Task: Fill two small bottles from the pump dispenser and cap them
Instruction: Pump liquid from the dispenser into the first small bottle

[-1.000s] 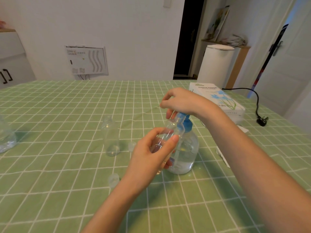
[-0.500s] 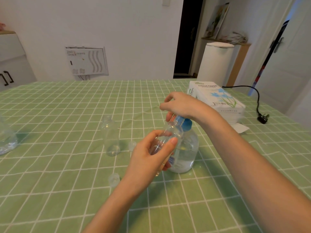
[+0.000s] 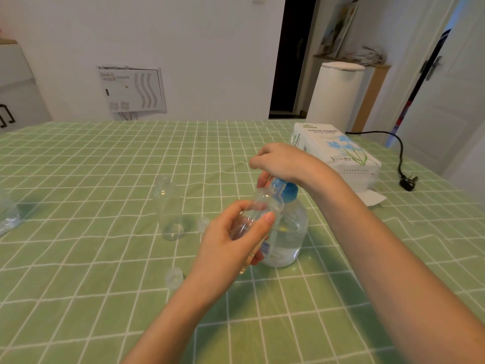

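My left hand (image 3: 231, 243) grips a small clear bottle (image 3: 262, 208), tilted with its mouth up against the blue pump head (image 3: 284, 189) of the round clear dispenser (image 3: 287, 232). My right hand (image 3: 282, 162) rests on top of the pump head, fingers curled over it. A second small clear bottle (image 3: 169, 208) stands uncapped to the left. Two small clear caps lie on the cloth, one (image 3: 203, 223) beside that bottle and one (image 3: 173, 277) nearer to me.
The table wears a green checked cloth (image 3: 105, 271). A white tissue paper pack (image 3: 338, 153) lies behind the dispenser at the right, with a black cable and plug (image 3: 406, 183) past it. A clear plastic object (image 3: 8, 216) sits at the left edge.
My right hand has come down with the pump head. My left hand keeps the small bottle at the spout, almost unmoved.
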Demonstrator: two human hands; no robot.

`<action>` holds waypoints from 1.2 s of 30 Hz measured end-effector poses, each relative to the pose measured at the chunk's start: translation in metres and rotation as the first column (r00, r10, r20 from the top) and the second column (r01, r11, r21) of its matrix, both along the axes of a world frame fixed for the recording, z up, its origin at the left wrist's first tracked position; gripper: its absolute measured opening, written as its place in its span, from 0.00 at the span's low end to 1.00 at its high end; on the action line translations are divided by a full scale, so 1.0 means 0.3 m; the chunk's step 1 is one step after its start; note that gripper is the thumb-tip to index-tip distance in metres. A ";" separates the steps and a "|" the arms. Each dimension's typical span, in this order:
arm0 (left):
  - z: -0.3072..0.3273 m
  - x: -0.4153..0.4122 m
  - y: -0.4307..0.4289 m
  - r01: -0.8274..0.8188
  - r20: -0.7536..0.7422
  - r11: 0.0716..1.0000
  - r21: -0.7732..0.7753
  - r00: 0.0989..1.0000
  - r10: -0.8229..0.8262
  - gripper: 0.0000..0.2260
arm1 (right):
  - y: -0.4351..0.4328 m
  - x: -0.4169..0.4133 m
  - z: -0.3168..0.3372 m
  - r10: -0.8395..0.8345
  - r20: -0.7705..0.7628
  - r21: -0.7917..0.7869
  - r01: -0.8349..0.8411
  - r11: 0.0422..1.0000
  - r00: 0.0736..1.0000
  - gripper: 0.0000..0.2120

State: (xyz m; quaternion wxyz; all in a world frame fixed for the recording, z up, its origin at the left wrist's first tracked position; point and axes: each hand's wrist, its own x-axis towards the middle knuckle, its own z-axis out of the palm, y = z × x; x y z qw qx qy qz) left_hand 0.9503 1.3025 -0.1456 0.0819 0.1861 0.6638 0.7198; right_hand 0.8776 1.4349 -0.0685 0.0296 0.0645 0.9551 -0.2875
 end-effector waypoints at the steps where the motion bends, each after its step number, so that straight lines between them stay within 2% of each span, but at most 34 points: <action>1: -0.002 0.001 -0.001 -0.001 0.000 1.000 -0.001 1.000 0.001 0.16 | -0.001 0.001 -0.004 -0.001 0.004 -0.003 0.001 1.000 1.000 0.19; 5: -0.003 0.001 -0.005 -0.001 -0.016 1.000 -0.015 1.000 0.001 0.16 | -0.005 0.008 -0.003 -0.001 -0.001 -0.004 0.001 1.000 1.000 0.20; 11: 0.008 -0.008 0.002 0.005 -0.034 1.000 0.002 0.999 -0.005 0.15 | -0.002 0.012 0.041 0.016 -0.107 -0.042 -0.021 0.999 0.994 0.20; 16: 0.011 -0.006 0.002 -0.004 -0.024 1.000 0.016 1.000 0.004 0.16 | -0.007 0.004 0.033 0.032 -0.039 -0.042 -0.033 0.999 0.999 0.21; 26: -0.006 0.000 -0.005 0.009 -0.019 1.000 -0.004 1.000 -0.009 0.16 | -0.005 0.003 -0.005 0.008 0.003 -0.046 -0.008 0.999 1.000 0.22; 36: 0.011 -0.007 0.005 0.005 -0.030 1.000 0.019 1.000 -0.004 0.16 | 0.000 -0.008 0.040 0.044 -0.036 -0.002 -0.044 0.999 0.998 0.19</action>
